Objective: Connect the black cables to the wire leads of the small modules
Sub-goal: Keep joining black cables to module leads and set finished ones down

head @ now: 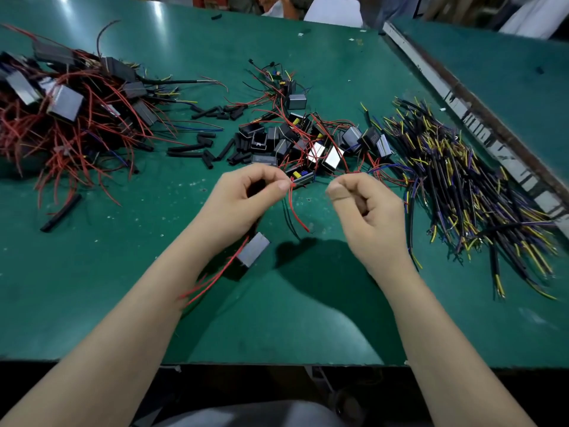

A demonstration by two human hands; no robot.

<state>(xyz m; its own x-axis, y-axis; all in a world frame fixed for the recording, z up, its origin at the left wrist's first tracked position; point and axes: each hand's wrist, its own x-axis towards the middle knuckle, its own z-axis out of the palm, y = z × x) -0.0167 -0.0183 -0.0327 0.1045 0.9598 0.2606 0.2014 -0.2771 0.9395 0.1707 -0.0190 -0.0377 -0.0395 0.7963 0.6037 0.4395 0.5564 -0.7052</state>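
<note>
Right over the middle of the green counter (pixel 308 318), the left hand (pixel 243 200) has its grip pinched together on a red wire lead (pixel 297 211), thumb and forefinger clamped on it near the top while the rest of the lead curves down toward the counter. The right hand (pixel 366 211) sits just beside it with fingers curled and thumb pressed to forefinger; it looks clamped on something thin, maybe a bare wire end, but it's too small to tell what. One small grey module (pixel 253 251) hangs or lies just under the left wrist with its red leads trailing back along the forearm. Just beyond the hands is the loose cluster of modules (pixel 311 143), the black cables with yellow and blue ends (pixel 462 186) are piled off to the right, short black sleeves (pixel 212 146) are scattered mid-left, and a big tangled heap of red-wired modules (pixel 67 115) sits far left. My guess on what could go wrong: the lead is thin and springy, so a loose pinch lets it flick out, or it snags neighbouring red wires and drags a module along. No labels or writing are readable at this size.
</note>
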